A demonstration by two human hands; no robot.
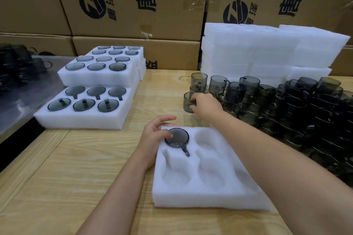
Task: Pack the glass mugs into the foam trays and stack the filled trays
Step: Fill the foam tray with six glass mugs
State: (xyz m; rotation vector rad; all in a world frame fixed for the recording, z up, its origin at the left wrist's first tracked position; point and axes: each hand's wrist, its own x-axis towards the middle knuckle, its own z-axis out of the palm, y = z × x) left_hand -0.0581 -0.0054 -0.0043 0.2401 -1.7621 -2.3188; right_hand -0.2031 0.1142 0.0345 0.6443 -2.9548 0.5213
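Mug (pixel 176 138) in foam tray (pixel 208 194) lies against relaxed left hand (pixel 154 135) while right hand (pixel 205 105) grasps another mug (pixel 186 102).

At 3 o'clock the heap of smoky dark glass mugs (pixel 305 112) runs off the right edge, and its pieces are too merged to count. At 9 o'clock a dark pile (pixel 17 66) is blurred and cropped by the left edge; what it is cannot be told. At 1 o'clock the right hand (pixel 207 105) covers the right wall of a smoky grey glass mug (pixel 188 102).

The left hand (pixel 154 135) hides the far left corner of the near white foam tray (pixel 200 196). At 10 o'clock, the upper filled white foam trays (pixel 99 76) cover the far rows of those beneath.

At 2 o'clock the stacked white foam slabs (pixel 267 49) glare white, their seams too faint to count. At 12 o'clock the brown cardboard boxes (pixel 133 5) are cut by the top edge, their print cropped. Both forearms (pixel 114 196) leave the frame.
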